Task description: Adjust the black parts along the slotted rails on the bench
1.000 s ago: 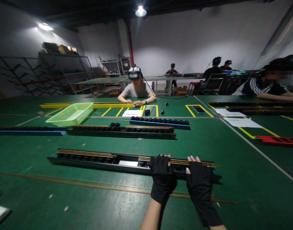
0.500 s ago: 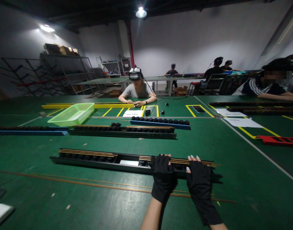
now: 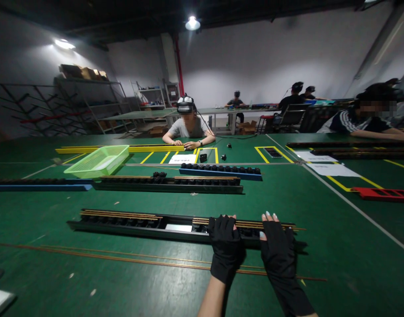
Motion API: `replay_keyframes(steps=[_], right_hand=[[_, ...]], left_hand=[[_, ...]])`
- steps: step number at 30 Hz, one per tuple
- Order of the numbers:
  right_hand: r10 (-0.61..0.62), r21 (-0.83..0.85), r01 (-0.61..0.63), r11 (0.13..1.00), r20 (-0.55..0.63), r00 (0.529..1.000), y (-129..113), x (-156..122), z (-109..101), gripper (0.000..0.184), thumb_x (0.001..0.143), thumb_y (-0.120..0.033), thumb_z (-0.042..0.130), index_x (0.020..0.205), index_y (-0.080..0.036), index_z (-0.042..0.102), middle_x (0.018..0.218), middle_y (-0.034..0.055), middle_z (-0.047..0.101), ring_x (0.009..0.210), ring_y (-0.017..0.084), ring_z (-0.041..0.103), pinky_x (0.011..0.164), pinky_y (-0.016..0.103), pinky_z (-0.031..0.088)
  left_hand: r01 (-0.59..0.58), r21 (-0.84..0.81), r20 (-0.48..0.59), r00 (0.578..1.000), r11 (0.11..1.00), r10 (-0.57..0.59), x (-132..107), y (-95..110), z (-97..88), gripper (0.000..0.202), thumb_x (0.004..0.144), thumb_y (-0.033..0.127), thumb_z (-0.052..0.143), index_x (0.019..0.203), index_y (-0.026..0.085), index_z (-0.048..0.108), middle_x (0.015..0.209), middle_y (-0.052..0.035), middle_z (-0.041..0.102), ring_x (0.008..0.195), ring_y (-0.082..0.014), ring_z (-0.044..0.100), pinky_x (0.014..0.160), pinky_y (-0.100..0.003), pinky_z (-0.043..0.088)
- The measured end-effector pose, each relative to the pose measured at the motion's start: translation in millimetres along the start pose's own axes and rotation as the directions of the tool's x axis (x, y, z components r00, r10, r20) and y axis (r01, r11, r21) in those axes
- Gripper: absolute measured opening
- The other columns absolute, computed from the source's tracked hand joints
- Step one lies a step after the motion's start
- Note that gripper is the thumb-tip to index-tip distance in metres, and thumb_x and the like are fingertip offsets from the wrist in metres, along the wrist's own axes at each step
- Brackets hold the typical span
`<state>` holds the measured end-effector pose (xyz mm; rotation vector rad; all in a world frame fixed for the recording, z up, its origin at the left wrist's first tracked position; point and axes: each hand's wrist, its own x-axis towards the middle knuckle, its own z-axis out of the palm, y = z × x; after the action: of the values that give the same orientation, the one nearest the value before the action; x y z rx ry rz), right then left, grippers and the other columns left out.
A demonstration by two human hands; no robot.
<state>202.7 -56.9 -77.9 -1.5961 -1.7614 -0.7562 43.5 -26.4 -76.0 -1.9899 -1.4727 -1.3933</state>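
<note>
A long black channel (image 3: pixel 138 232) lies across the green table, with a row of black parts inside and thin brass-coloured rods (image 3: pixel 122 215) along its top. My left hand (image 3: pixel 225 242), in a black fingerless glove, is closed over the channel right of its middle; its fingertips are partly hidden. Close beside it, my right hand (image 3: pixel 278 244), gloved alike, rests over the channel's right end. Its fingers stretch across the rods (image 3: pixel 250 224) and its thumb lies on the near side. A pale patch (image 3: pixel 178 227) shows in the gap between the two groups of parts.
Loose long rods (image 3: pixel 138 260) lie nearer me, passing beneath my wrists. Beyond are a second black channel (image 3: pixel 168 188), a blue channel (image 3: pixel 221 172), a light green basket (image 3: pixel 99 162) and a red rail (image 3: pixel 383 193). A co-worker (image 3: pixel 188 125) sits opposite with hands on a yellow rail (image 3: pixel 122 149).
The view has shifted slightly. My right hand has slid a little to the right along the channel, its fingers straighter. My left hand stays in place.
</note>
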Motion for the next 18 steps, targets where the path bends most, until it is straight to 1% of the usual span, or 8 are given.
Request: replay_keyframes(steps=[2, 4, 9, 12, 18], right_hand=[[-0.008, 0.011, 0.008, 1.0, -0.003, 1.0, -4.8, 5.8, -2.4, 0.06, 0.095, -0.023, 0.04, 0.154, -0.015, 0.03, 0.145, 0.0156, 0.053, 0.145, 0.028, 0.034, 0.117, 0.054, 0.021], [-0.014, 0.017, 0.015, 1.0, -0.014, 1.0, -11.8, 9.3, -0.6, 0.058, 0.095, -0.023, 0.041, 0.152, -0.015, 0.034, 0.146, 0.0152, 0.053, 0.146, 0.029, 0.034, 0.118, 0.055, 0.02], [-0.063, 0.037, 0.064, 0.997, -0.012, 0.998, -26.0, 2.4, 15.6, 0.053, 0.094, -0.021, 0.046, 0.147, -0.015, 0.044, 0.136, 0.0126, 0.062, 0.142, 0.027, 0.04, 0.118, 0.052, 0.022], [-0.073, 0.063, 0.076, 0.995, -0.044, 0.996, -26.4, -2.7, 21.4, 0.05, 0.094, -0.018, 0.046, 0.144, -0.015, 0.047, 0.133, 0.0112, 0.064, 0.139, 0.026, 0.044, 0.117, 0.051, 0.024], [-0.064, 0.093, 0.071, 0.993, -0.072, 0.995, -25.0, -1.9, 21.5, 0.044, 0.094, -0.018, 0.046, 0.137, -0.014, 0.054, 0.13, 0.0113, 0.066, 0.135, 0.027, 0.048, 0.116, 0.051, 0.025]], left_hand=[[-0.006, -0.005, -0.005, 1.0, 1.0, 0.006, -0.6, -0.6, 1.1, 0.038, 0.084, 0.005, 0.048, 0.116, 0.021, 0.062, 0.104, -0.0062, 0.073, 0.104, -0.0239, 0.064, 0.104, -0.052, 0.037], [-0.012, -0.017, -0.01, 1.0, 1.0, 0.012, -0.9, -1.1, 2.0, 0.038, 0.084, 0.005, 0.049, 0.115, 0.021, 0.062, 0.104, -0.0061, 0.073, 0.105, -0.0237, 0.064, 0.105, -0.051, 0.037], [-0.03, 0.003, -0.054, 0.998, 1.0, 0.03, 1.0, 0.1, 1.8, 0.032, 0.082, 0.008, 0.053, 0.11, 0.019, 0.064, 0.1, -0.0069, 0.073, 0.102, -0.0237, 0.065, 0.103, -0.05, 0.038], [-0.039, 0.008, -0.054, 0.998, 0.999, 0.039, 3.4, 1.8, -0.5, 0.031, 0.082, 0.008, 0.052, 0.11, 0.018, 0.064, 0.099, -0.0074, 0.073, 0.101, -0.0238, 0.065, 0.102, -0.049, 0.038], [-0.026, 0.001, -0.052, 0.998, 1.0, 0.026, 6.5, 3.4, -4.5, 0.033, 0.083, 0.007, 0.048, 0.11, 0.018, 0.063, 0.1, -0.0067, 0.073, 0.101, -0.0234, 0.065, 0.103, -0.048, 0.037]])
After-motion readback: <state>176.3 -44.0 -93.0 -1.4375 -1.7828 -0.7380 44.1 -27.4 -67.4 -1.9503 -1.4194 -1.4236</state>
